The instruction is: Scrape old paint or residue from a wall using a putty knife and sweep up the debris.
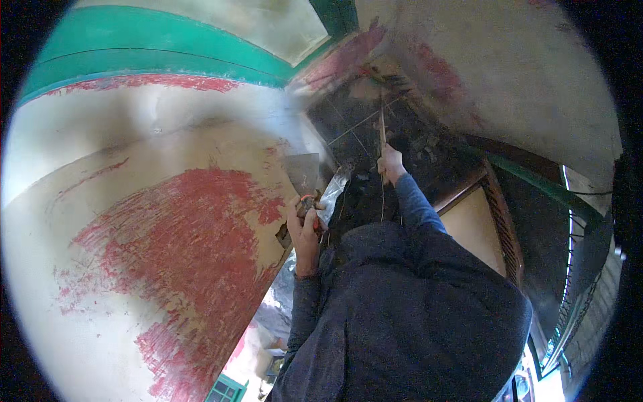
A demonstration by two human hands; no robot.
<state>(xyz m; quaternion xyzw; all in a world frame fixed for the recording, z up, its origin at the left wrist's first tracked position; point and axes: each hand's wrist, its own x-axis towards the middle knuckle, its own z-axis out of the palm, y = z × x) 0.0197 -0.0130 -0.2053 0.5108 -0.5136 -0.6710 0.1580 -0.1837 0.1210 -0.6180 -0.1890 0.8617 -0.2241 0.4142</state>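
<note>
My left hand (304, 231) is raised beside the wall opening and closed around a small hand tool (307, 202) with orange and dark parts, whose kind I cannot tell. Farther forward, my right hand (390, 163) grips a thin, pale strip or cable (382, 125) that runs up towards the corner and hangs down below the fist. A crumpled sheet of clear plastic (334, 193) lies just right of my left hand. Thin wires or strings (354, 128) cross over the dark floor area ahead.
At left stands a wall (191, 231) with patchy red paint, its edge broken near my left wrist. A green-painted band (150, 55) borders the upper left. To the right are a brown-framed panel (474, 221) and a green beam (542, 181). Small debris (427, 145) lies ahead.
</note>
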